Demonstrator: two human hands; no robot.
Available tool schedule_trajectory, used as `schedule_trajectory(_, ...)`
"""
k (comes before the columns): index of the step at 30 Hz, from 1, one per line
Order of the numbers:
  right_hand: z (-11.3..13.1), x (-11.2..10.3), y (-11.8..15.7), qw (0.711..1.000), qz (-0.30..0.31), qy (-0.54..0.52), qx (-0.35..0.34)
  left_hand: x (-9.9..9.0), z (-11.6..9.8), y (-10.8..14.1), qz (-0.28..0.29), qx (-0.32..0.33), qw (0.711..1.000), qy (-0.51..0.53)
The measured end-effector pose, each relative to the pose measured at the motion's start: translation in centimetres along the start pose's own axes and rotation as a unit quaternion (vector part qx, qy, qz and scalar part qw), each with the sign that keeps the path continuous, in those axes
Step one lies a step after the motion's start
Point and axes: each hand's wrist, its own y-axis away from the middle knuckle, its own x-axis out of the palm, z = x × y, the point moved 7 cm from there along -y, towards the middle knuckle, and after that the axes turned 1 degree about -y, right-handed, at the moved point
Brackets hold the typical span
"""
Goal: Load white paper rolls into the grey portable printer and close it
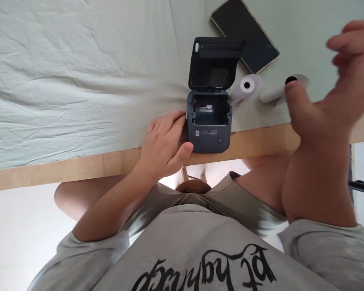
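Observation:
A small dark label printer (208, 142) stands at the table edge with its lid (214, 66) raised. No paper roll shows in its compartment. Along the printer's left side lies my left hand (162, 143), its fingers stretched out against the casing and the thumb apart. My right hand (327, 107) is raised at the right, fingers apart and partly bent, slightly blurred. Nothing is visible in it. Its thumb overlaps the end of a white paper roll (269, 95); whether they touch I cannot tell. Another white paper roll (238, 95) stands just right of the printer.
A dark phone (245, 34) lies behind the printer's lid, partly covered by it. Pale wrinkled cloth (94, 72) covers the table, leaving a bare wooden front edge (115, 161). A black rod-like object (360, 186) juts in at the far right.

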Motion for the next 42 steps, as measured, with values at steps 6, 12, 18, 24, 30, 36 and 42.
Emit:
schedule_trajectory(6, -2.4, 1.5, 0.5, 0.993, 0.029, 0.11, -0.039, -0.2, -0.1, 0.0, -0.005, 0.001, 1.0, -0.007)
schedule_trajectory(12, -3.1, 1.7, 1.0, 0.994, 0.044, 0.103, 0.008, -0.2, -0.2, -0.2, -0.003, 0.003, 1.0, -0.001)
schedule_trajectory(18, -1.5, 3.9, 1.9, 0.995, 0.098, -0.011, 0.007, 0.0, -0.2, -0.2, -0.009, 0.013, 1.0, -0.007)
schedule_trajectory(24, -1.0, 4.8, 1.7, 0.994, 0.098, 0.031, -0.027, -0.2, -0.3, -0.2, -0.007, 0.011, 1.0, -0.01)
schedule_trajectory(30, 0.8, 3.0, 1.5, 0.994, 0.01, -0.075, -0.078, 0.0, -0.3, -0.1, 0.001, 0.005, 1.0, -0.005)
schedule_trajectory(36, 8.5, 3.4, 2.7, 0.973, -0.015, -0.115, -0.201, 0.0, -0.1, -0.1, 0.001, 0.002, 1.0, -0.012)
schedule_trajectory(42, 11.1, 7.8, 3.2, 0.974, 0.126, 0.029, -0.184, -0.1, -0.2, 0.0, -0.003, 0.005, 1.0, -0.01)
